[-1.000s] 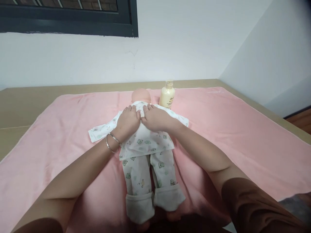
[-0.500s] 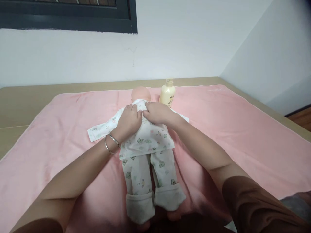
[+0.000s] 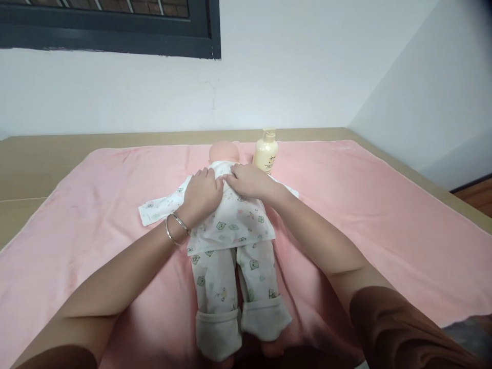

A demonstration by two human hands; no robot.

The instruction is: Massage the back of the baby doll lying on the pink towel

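A baby doll [image 3: 224,152] in a white shirt [image 3: 246,219] and matching trousers [image 3: 217,279], both printed with small animals, is stretched out with its feet towards me. Its head is smooth and no face shows. My left hand [image 3: 203,190], with silver bangles [image 3: 177,228] at the wrist, rests flat on the upper left of the shirt. On the upper right lies my right hand [image 3: 249,180], fingers extended, its thumb pointing at the left thumb. Both hands touch the cloth and hold nothing. The trouser cuffs [image 3: 219,333] are folded up.
A pale yellow pump bottle [image 3: 266,152] stands just right of the doll's head. Under everything spreads a pink blanket [image 3: 376,215] on a tan surface [image 3: 23,169]. A white wall [image 3: 292,66] with a dark window frame [image 3: 200,46] rises behind.
The view has tipped up slightly, so the scene sits a little lower. My left hand has shifted slightly outward on the shirt; my right hand stays in nearly the same place.
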